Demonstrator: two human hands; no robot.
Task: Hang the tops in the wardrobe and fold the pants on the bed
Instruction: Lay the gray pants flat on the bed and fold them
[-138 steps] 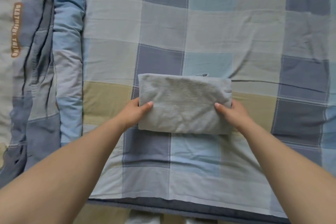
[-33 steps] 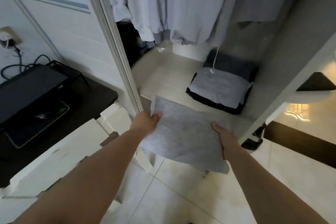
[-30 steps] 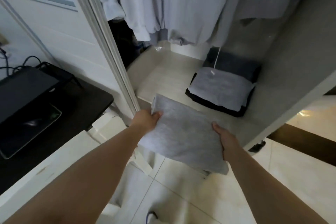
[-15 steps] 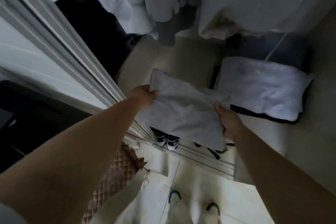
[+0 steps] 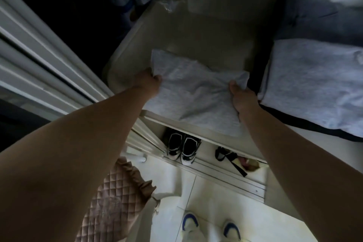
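- Head view: I see the folded pants (image 5: 193, 94), a soft heather-grey knit rectangle with creases bunching toward the right edge, lying on the wardrobe shelf (image 5: 206, 31) near its front lip.
- My left hand (image 5: 146, 82) grips the left edge of the pants, fingers (image 5: 157, 78) curled into the cloth.
- My right hand (image 5: 242, 98) pinches the right edge, thumb on top, the fabric puckered under it.
- The shelf is a smooth, pale, matte board with a rounded left corner; a crinkled scrap of clear plastic (image 5: 169, 5) lies toward its back.
- Just to the right sits a stack of folded clothes (image 5: 314, 84): a light grey knit piece on top, a dark layer showing beneath, and a darker grey fold behind. The pants lie near it, apart from it.
- Below the shelf, a pair of black-and-white sneakers (image 5: 182, 148) stands side by side, with a black strap (image 5: 233, 161) lying nearby.
- White sliding door rails (image 5: 49, 61) run diagonally at left, ridged and glossy.
- A quilted, diamond-stitched tan fabric (image 5: 115, 200) with a ruffled edge is at lower left, on the glossy tiled floor (image 5: 216, 202).
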